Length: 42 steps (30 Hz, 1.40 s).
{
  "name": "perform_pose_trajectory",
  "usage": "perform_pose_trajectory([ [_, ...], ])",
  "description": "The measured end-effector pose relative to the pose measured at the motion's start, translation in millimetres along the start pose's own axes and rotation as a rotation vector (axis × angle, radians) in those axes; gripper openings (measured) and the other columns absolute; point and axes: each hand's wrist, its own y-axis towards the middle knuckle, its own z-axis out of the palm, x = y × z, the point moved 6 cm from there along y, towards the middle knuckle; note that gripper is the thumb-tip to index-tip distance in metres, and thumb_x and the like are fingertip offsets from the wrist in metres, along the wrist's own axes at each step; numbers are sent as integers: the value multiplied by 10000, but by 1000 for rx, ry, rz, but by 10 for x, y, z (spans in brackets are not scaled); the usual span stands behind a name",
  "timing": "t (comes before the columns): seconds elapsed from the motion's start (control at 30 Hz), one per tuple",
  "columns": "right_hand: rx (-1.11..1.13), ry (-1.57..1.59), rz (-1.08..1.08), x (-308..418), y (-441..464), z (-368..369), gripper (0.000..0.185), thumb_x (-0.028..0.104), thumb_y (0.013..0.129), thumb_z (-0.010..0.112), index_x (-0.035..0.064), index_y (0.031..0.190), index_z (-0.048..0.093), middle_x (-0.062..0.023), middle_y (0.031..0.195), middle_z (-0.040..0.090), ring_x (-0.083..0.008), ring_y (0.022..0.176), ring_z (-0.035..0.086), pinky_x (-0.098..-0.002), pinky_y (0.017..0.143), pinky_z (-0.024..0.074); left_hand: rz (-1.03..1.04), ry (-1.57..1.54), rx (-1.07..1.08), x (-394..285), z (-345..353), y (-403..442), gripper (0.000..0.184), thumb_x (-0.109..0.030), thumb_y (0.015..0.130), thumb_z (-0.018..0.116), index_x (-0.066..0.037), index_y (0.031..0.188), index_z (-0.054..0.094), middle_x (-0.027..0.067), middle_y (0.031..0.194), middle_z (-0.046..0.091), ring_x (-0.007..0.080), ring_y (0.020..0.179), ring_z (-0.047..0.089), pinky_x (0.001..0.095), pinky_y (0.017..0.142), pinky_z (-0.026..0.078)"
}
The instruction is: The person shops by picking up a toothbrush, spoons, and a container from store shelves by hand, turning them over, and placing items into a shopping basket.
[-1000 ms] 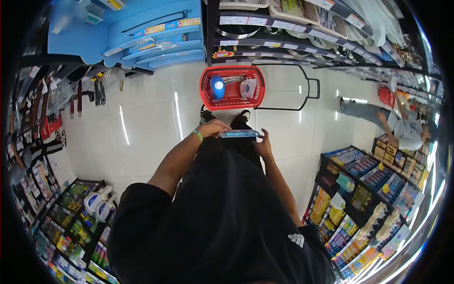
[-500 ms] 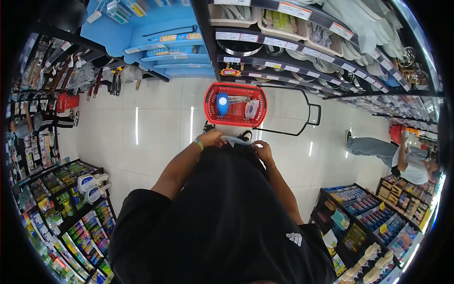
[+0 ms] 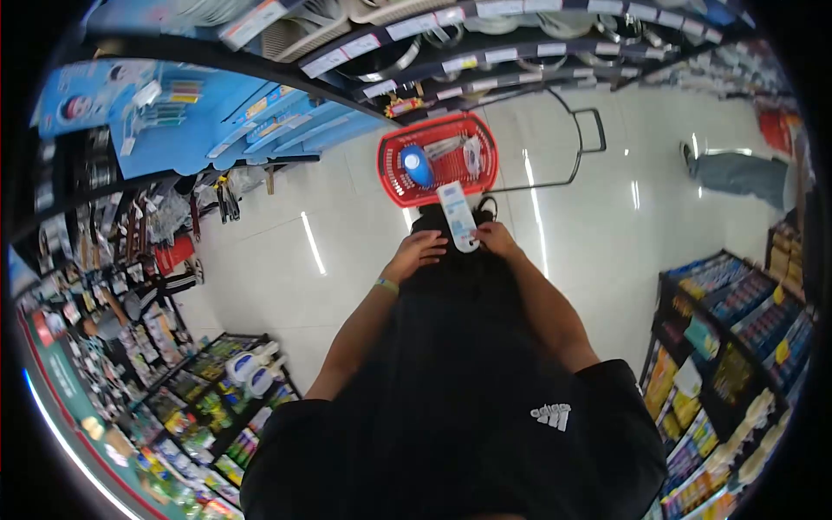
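While the left hand is empty, the right hand grips a white hang pack

Although blue print shows on the white face of the pack, the lettering is too small and blurred to read. The plainest writing is "adidas", with its striped logo, in white on the wearer's black T-shirt. Price labels line the shelf edges beyond, their figures too small to make out.

The long axis of the pack runs away from the wearer, leaning a little left at the far end. Its rounded end with the hanging hole points back towards the wearer; the other end overlaps the near edge of the red shopping basket in view, and whether they touch cannot be told. The right thumb and fingers pinch the pack's right edge close to the holed end. The left hand is open, its fingers loosely bent, just beside the pack's left edge.

In the basket, a blue bottle with a white cap is near the left end, a slim pale pack lies towards the far edge, and a white packet is by the right end.
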Motion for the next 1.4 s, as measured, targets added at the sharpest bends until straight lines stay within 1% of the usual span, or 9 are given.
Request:
perform_pose_trajectory([
  [0.3, 63, 465, 214, -426, 217, 376, 252, 241, 879, 723, 17, 968, 652, -71, 810, 694, -81, 615, 586, -225, 540, 479, -161, 207, -211, 153, 3, 567, 351, -313, 958, 608, -31, 1163, 565, 92, 1036, 668, 202, 864, 689, 321, 673, 573],
  [0.7, -83, 762, 396, -1008, 1614, 580, 210, 169, 885, 679, -36, 913, 645, -67, 649, 586, -115, 491, 515, -265, 449, 428, -21, 671, -217, 223, -938, 2765, 212, -139, 918, 617, 38, 1031, 640, 111, 930, 688, 178, 825, 665, 334, 725, 535],
  [0.87, -88, 511, 294, -1491, 2624, 556, 205, 171, 818, 678, -28, 863, 662, -111, 661, 632, -219, 556, 641, -331, 533, 521, -43, 863, -310, 186, -1311, 3623, 225, -133, 863, 639, 54, 983, 678, 155, 869, 709, 219, 770, 673, 360, 700, 507],
  [0.93, -173, 145, -84, -1714, 2944, 582, 211, 188, 814, 652, -20, 846, 666, -152, 805, 689, -276, 716, 687, -372, 665, 557, -28, 922, -290, 193, -1436, 3895, 245, -151, 860, 645, 54, 990, 681, 157, 872, 711, 226, 776, 675, 363, 711, 510],
  [0.97, -95, 172, 14, -1772, 3049, 574, 189, 185, 827, 627, 6, 856, 682, -164, 924, 701, -316, 881, 685, -406, 782, 552, -45, 1012, -295, 157, -1445, 3979, 248, -160, 864, 640, 33, 1012, 685, 184, 904, 713, 273, 809, 693, 379, 730, 518],
  [1.13, -303, -74, 306, -1896, 3079, 298, 279, 153, 848, 604, 132, 1119, 668, -168, 1105, 669, -314, 1009, 668, -414, 835, 557, -116, 1463, -75, -18, -1452, 4229, 304, -177, 891, 633, -7, 1141, 663, 206, 968, 711, 291, 900, 701, 375, 793, 524],
  [1.2, -327, -62, 390, -1778, 2933, 139, 549, 232, 866, 597, 128, 1380, 433, -240, 1188, 601, -395, 1038, 628, -434, 886, 512, -227, 1761, 107, -34, -1493, 4249, 331, -186, 899, 613, -52, 1199, 646, 196, 996, 707, 338, 950, 683, 421, 832, 516],
  [1.33, -579, -457, -93, -1410, 2783, 190, 461, 158, 884, 571, 156, 1338, 490, -156, 1159, 612, -330, 933, 668, -406, 793, 574, 173, 2157, 287, -508, -999, 4179, 301, -184, 929, 566, -168, 1213, 662, 160, 1026, 699, 332, 954, 662, 451, 843, 505],
  [1.4, -526, -430, -3, -1569, 2902, 328, 429, 150, 889, 576, 182, 1310, 502, -134, 1295, 529, -324, 1002, 647, -421, 807, 580, 261, 2147, 372, -668, -872, 4214, 289, -196, 923, 591, -165, 1199, 671, 152, 1022, 702, 321, 934, 669, 427, 823, 512],
])
